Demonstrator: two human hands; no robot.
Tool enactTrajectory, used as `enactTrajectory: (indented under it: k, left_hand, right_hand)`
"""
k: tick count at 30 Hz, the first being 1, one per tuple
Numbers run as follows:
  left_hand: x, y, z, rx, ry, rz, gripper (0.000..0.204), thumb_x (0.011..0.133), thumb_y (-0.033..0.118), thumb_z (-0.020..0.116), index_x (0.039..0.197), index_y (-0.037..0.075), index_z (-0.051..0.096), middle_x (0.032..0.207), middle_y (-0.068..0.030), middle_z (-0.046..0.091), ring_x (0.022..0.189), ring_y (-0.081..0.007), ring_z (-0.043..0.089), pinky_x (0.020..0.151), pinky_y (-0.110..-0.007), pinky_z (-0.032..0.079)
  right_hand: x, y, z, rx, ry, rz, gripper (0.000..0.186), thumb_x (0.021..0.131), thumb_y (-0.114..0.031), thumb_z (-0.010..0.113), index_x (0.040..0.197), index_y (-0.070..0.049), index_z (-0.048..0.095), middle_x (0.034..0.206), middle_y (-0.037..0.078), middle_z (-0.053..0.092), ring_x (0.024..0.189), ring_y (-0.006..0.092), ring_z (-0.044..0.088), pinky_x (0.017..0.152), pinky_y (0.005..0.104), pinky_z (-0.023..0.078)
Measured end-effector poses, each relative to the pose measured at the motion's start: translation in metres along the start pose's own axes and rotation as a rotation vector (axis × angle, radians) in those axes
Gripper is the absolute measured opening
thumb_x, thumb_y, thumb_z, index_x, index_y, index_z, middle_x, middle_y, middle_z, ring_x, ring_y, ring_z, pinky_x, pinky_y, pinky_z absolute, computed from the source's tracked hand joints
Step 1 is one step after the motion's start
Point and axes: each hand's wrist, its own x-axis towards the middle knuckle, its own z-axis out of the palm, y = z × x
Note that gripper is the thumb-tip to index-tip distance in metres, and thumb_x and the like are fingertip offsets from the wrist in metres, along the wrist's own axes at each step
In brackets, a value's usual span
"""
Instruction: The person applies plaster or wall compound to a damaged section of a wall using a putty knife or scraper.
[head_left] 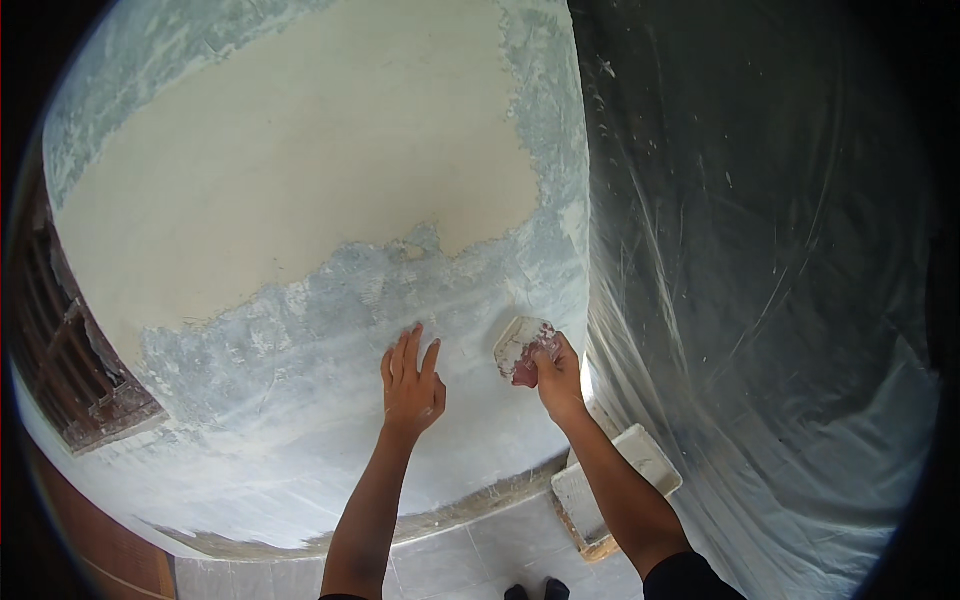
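My right hand [560, 380] grips a putty scraper [518, 345] with a pale, plaster-smeared blade and a reddish part by the fingers. The scraper is at the wall's right side, close to its edge; whether the blade touches the surface I cannot tell. To its left, my left hand [411, 390] is held up with fingers spread and nothing in it, at or just off the wall. The upper wall carries a broad cream layer of plaster [300, 150] with a ragged lower border. Below and around it shows the blue-grey, streaky wall surface [330, 350].
Clear plastic sheeting [760, 300] hangs along the right. A white, plaster-stained tray [650, 460] stands low beside my right forearm. A barred brown window [80, 350] interrupts the wall at left. Grey floor tiles [450, 560] and my dark-shod feet [537, 590] show at the bottom.
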Motion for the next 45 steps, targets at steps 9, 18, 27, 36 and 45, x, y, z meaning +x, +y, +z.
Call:
enactTrajectory:
  k: [9,18,27,36,45]
  left_hand:
    - [0.04,-0.035,-0.052,0.094,0.091,0.058,0.051,0.078,0.006,0.054,0.129,0.005,0.05,0.148,-0.0199,0.034,0.138,-0.0378,0.028,0.11,-0.054,0.022]
    - [0.085,-0.102,-0.085,0.229,0.185,0.289,0.047,0.078,0.012,0.058,0.125,0.011,0.056,0.147,-0.011,0.041,0.135,-0.0293,0.038,0.108,-0.048,0.032]
    - [0.092,-0.133,-0.071,0.217,0.298,0.576,0.033,0.076,0.016,0.061,0.109,0.013,0.06,0.129,-0.0106,0.054,0.121,-0.0302,0.05,0.1,-0.048,0.038]
    - [0.091,-0.138,-0.07,0.177,0.412,0.572,0.032,0.078,0.02,0.061,0.109,0.014,0.054,0.122,-0.0113,0.056,0.116,-0.0309,0.051,0.097,-0.049,0.039]
    - [0.091,-0.139,-0.066,0.157,0.39,0.533,0.032,0.079,0.02,0.06,0.11,0.014,0.053,0.122,-0.0124,0.055,0.115,-0.0319,0.051,0.096,-0.048,0.039]
  right_hand:
    - [0.016,-0.002,0.042,-0.505,-0.001,-0.545,0.013,0.089,-0.004,0.058,0.081,0.003,0.05,0.072,0.018,0.057,0.063,0.026,0.059,0.055,0.0339,0.047]
    - [0.017,-0.036,0.119,-0.949,0.147,-1.106,0.023,0.077,-0.002,0.068,0.069,-0.005,0.046,0.064,0.01,0.048,0.062,0.029,0.055,0.051,0.0389,0.046]
    - [0.04,-0.01,0.154,-1.108,0.084,-1.295,0.021,0.073,-0.005,0.069,0.069,-0.008,0.049,0.069,0.007,0.05,0.063,0.0241,0.057,0.051,0.0363,0.049]
    - [0.063,0.007,0.168,-1.087,0.066,-1.322,0.021,0.07,-0.004,0.07,0.069,-0.008,0.05,0.068,0.007,0.049,0.063,0.0248,0.055,0.056,0.0369,0.049]
    - [0.07,0.017,0.172,-1.06,0.014,-1.245,0.021,0.067,-0.003,0.07,0.066,-0.008,0.05,0.066,0.007,0.05,0.061,0.0254,0.054,0.054,0.0376,0.046]
